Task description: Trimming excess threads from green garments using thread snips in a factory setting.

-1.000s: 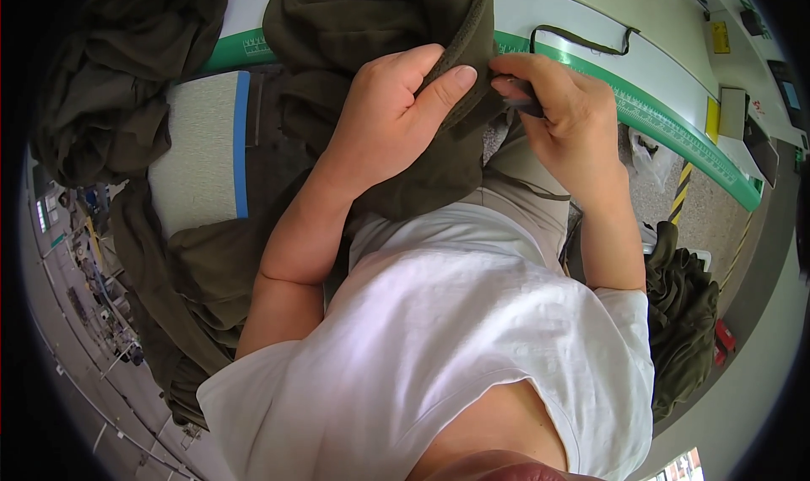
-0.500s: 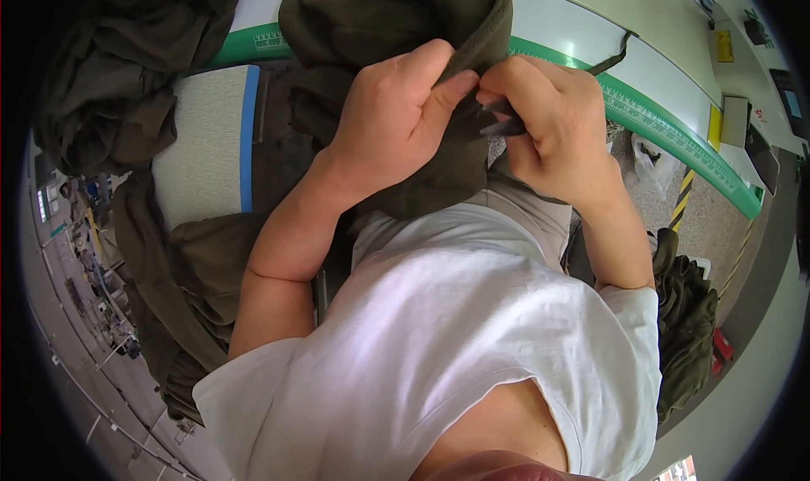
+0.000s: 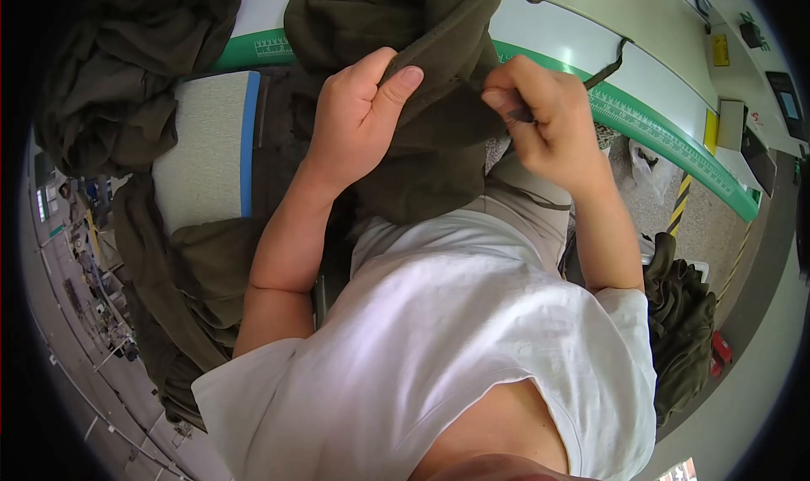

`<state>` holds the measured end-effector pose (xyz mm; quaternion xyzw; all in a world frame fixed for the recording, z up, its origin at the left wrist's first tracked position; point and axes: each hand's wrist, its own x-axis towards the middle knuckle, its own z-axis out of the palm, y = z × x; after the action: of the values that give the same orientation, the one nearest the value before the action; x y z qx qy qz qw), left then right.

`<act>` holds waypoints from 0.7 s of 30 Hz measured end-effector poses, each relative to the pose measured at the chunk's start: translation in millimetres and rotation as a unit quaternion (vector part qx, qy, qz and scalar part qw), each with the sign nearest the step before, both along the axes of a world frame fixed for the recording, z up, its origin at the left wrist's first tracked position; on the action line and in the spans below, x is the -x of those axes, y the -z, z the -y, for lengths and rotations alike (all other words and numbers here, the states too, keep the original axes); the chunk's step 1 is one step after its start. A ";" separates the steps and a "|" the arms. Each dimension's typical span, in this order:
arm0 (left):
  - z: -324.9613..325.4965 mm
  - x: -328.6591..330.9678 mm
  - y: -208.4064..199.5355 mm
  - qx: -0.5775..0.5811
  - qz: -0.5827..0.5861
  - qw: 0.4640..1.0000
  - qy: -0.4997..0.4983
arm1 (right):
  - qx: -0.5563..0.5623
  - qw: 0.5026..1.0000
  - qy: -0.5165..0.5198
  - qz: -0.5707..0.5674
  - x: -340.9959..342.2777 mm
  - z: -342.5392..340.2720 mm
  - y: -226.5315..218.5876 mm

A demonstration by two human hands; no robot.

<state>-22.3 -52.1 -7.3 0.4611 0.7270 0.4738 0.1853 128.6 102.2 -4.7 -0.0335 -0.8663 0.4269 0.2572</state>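
A dark olive fabric piece (image 3: 422,164) hangs from the work table down over my lap. My left hand (image 3: 350,122) is closed on its folded, seamed edge, with the thumb lying on top. To the right, my right hand (image 3: 553,122) is curled round small dark thread snips (image 3: 521,114), whose body is mostly hidden by the palm. The right fingertips are beside the cloth, just right of its edge. A thin dark strip (image 3: 540,196) trails across my light trousers below that hand.
A green measuring strip (image 3: 650,127) runs along the front of the white table. Behind it sits a beige machine bed (image 3: 620,13). More olive cloth (image 3: 143,67) is heaped at left, beside a pale blue-edged board (image 3: 202,156). Another olive pile (image 3: 682,329) lies at right.
My hands have drawn apart: the left moved left along the fabric edge, the right slightly right. The snips show less between the right fingers than before.
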 end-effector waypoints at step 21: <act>40.4 40.1 11.4 0.015 -0.003 0.998 -0.059 | 0.247 0.964 0.088 -0.044 -20.4 -46.5 19.0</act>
<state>-62.4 -92.5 -18.6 0.4159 0.7607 0.4715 0.1613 149.0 148.7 -23.6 -0.1533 -0.7154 0.6041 0.3158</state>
